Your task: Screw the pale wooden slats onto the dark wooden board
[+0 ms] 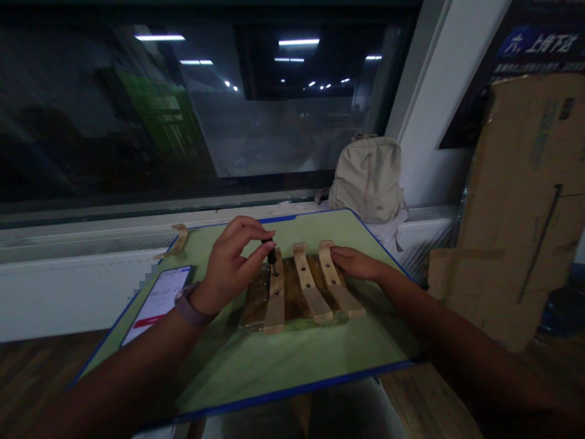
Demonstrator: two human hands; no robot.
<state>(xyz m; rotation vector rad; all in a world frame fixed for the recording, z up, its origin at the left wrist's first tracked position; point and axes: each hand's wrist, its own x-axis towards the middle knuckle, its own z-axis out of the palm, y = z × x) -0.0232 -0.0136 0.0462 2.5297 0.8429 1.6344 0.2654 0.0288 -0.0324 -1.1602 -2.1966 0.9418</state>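
Near the bench's [256, 366] far edge, your left hand [231, 265] pinches a screw [271, 256] over the left slat [275, 299]; your right hand [354, 263] presses the right slat [337, 281].

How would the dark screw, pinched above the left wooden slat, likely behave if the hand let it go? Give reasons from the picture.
The dark screw is small and thin, so probably light. Held upright by the left hand at its top, it would likely tip over once released. Its round shank suggests it might then roll across the left wooden slat or onto the green board.
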